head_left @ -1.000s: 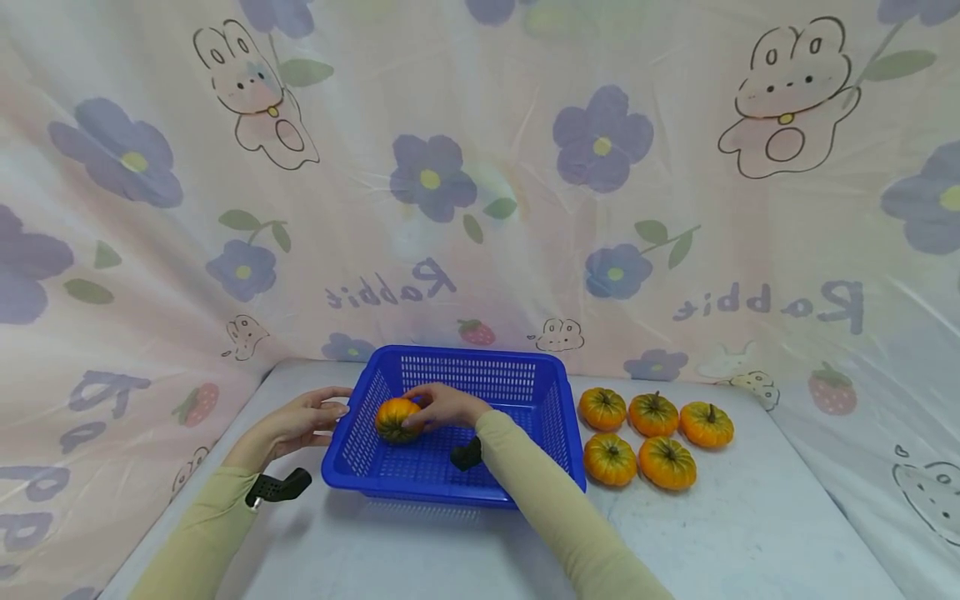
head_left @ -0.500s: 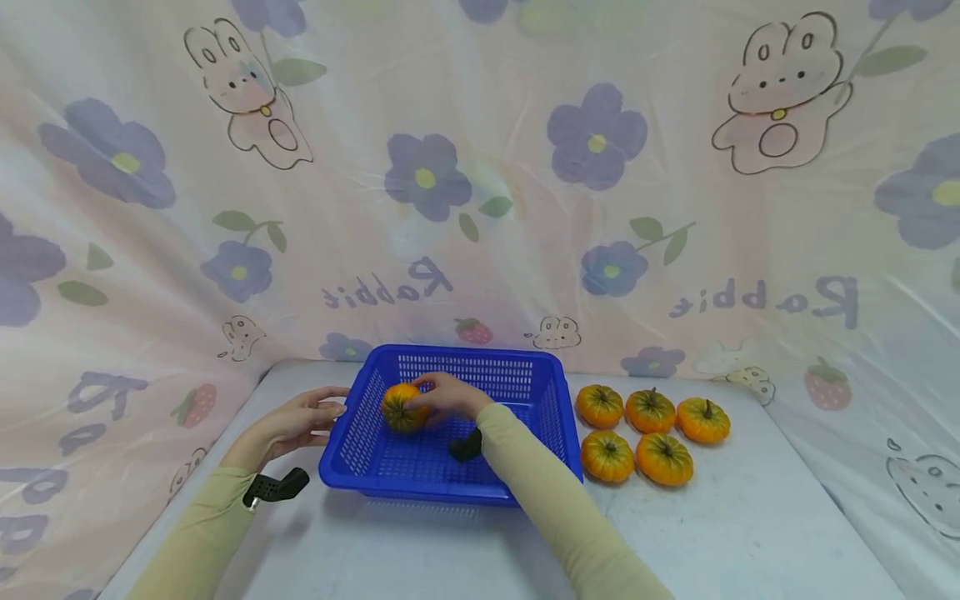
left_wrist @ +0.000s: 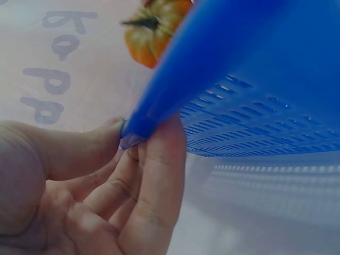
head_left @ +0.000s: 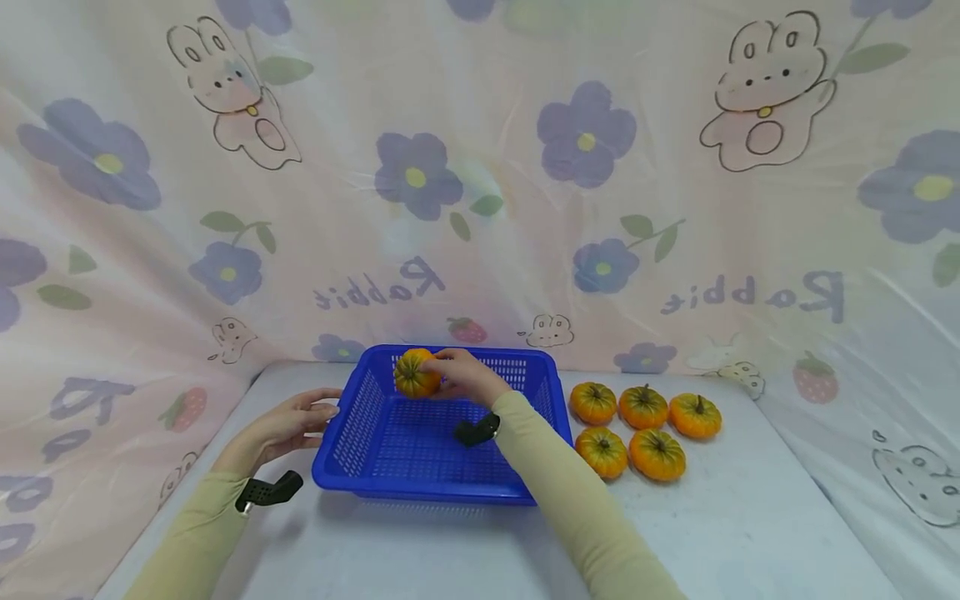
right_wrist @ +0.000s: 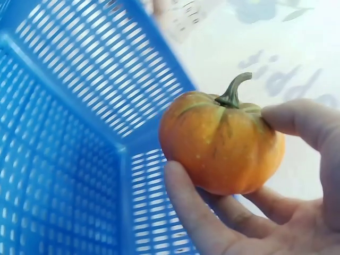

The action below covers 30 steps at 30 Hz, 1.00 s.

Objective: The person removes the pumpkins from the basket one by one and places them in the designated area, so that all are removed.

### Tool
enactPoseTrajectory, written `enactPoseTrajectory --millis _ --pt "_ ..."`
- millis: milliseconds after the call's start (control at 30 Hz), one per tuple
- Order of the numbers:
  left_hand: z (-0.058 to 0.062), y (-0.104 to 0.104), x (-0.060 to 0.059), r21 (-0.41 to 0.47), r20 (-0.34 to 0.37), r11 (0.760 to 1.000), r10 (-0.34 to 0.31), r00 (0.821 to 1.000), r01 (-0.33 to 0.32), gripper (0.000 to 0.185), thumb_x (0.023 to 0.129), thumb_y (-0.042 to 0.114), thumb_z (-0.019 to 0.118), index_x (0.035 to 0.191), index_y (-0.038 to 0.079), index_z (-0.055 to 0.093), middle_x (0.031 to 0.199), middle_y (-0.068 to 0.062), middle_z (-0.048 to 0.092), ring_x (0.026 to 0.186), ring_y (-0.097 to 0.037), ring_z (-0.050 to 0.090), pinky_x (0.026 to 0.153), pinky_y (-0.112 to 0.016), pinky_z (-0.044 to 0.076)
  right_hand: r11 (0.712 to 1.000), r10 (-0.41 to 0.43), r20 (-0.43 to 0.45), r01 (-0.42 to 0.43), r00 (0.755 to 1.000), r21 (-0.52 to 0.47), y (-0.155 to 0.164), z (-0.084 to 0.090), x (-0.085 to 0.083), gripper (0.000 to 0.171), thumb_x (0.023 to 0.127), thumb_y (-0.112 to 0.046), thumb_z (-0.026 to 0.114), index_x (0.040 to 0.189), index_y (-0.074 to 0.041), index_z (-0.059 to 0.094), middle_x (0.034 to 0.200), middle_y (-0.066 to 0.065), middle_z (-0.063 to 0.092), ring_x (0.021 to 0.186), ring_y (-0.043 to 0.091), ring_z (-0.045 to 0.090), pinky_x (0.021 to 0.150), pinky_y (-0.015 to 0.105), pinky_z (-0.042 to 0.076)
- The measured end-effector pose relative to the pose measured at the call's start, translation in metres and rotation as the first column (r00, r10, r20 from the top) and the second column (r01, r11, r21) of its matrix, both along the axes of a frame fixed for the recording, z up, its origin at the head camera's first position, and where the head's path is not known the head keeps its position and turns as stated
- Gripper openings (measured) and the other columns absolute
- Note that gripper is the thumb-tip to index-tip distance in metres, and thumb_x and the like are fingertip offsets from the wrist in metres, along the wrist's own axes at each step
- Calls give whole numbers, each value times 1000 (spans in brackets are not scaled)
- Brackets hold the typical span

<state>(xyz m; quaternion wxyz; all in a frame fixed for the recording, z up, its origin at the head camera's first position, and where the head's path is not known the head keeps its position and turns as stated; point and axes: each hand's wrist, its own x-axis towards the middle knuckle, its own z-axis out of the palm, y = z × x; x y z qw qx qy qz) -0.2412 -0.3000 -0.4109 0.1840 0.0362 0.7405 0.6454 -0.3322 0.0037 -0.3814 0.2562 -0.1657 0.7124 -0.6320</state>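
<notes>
A small orange pumpkin (head_left: 416,375) with a green stem is gripped by my right hand (head_left: 452,374) and held up near the far left corner of the blue slotted basket (head_left: 442,492). In the right wrist view the fingers (right_wrist: 196,212) and thumb wrap the pumpkin (right_wrist: 220,143) above the basket's corner (right_wrist: 64,106). My left hand (head_left: 288,421) is at the basket's left rim. Its thumb and fingers (left_wrist: 159,175) pinch the rim's corner (left_wrist: 239,79) in the left wrist view. The basket's floor looks bare.
Several more small pumpkins (head_left: 645,429) lie in two rows on the white table (head_left: 750,533), just right of the basket. A flower and rabbit print curtain (head_left: 480,208) closes off the back and both sides of the table.
My right hand has lifted the pumpkin from low inside the basket up and toward its far rim. My left hand has stayed on the left rim.
</notes>
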Motion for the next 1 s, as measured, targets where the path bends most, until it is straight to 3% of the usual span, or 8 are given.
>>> enactPoseTrajectory --millis 133,467,733,1000 --pt "0 -2 0 -2 -3 1000 4 1000 -4 60 101 14 50 148 -3 18 108 -12 64 93 -22 63 81 -39 55 999 10 19 -9 1000 -51 7 18 2 57 94 -21 61 140 3 38 127 19 50 98 35 63 84 43 54" --pt "-3 -1 1 -7 -13 1000 -4 1000 4 61 100 18 52 147 -3 20 107 -11 64 94 -23 62 83 -42 54 989 27 23 -23 999 -144 29 48 17 50 94 -22 62 133 3 42 129 20 45 96 36 64 87 46 52" --pt "-3 -1 0 -8 -29 1000 -20 999 20 61 101 19 51 147 -4 19 111 -13 62 97 -25 62 85 -44 53 984 14 16 -11 1000 -177 54 64 30 51 95 -25 61 135 -1 42 132 20 43 98 38 64 85 45 53" --pt "-1 -1 0 -2 -16 1000 -24 1000 24 62 100 19 52 147 -4 19 110 -13 61 95 -24 62 83 -42 54 984 7 -21 -11 1000 -178 86 68 40 50 97 -25 56 137 1 40 130 23 46 101 40 63 90 48 49"
